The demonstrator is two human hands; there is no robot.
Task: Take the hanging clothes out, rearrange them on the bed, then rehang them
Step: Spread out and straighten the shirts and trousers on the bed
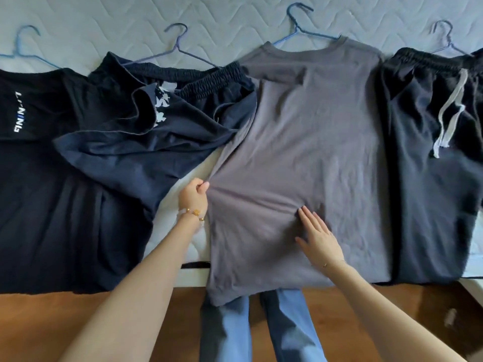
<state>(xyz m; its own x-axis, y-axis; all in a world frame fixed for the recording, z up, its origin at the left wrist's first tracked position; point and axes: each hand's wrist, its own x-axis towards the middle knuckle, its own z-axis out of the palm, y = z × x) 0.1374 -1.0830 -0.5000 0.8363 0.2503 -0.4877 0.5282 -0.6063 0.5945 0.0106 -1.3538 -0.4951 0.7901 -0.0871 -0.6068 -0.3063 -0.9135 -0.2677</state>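
Observation:
A grey T-shirt [308,142] lies flat on the bed [109,19], still on its blue hanger [300,24], its hem drooping over the bed's front edge. My left hand [193,198] pinches the shirt's left side edge. My right hand [317,235] lies flat with straight fingers on the shirt's lower middle. To the left lie navy shorts [146,126] on a hanger [177,45] and a black T-shirt [44,192] with white lettering. Black trousers [428,178] with a white drawstring lie at the right.
The quilted pale mattress shows bare along the back. A brown wooden floor [52,322] runs below the bed's front edge, where my jeans-clad legs [261,330] stand. Two more hangers [23,45] [444,35] poke out at far left and far right.

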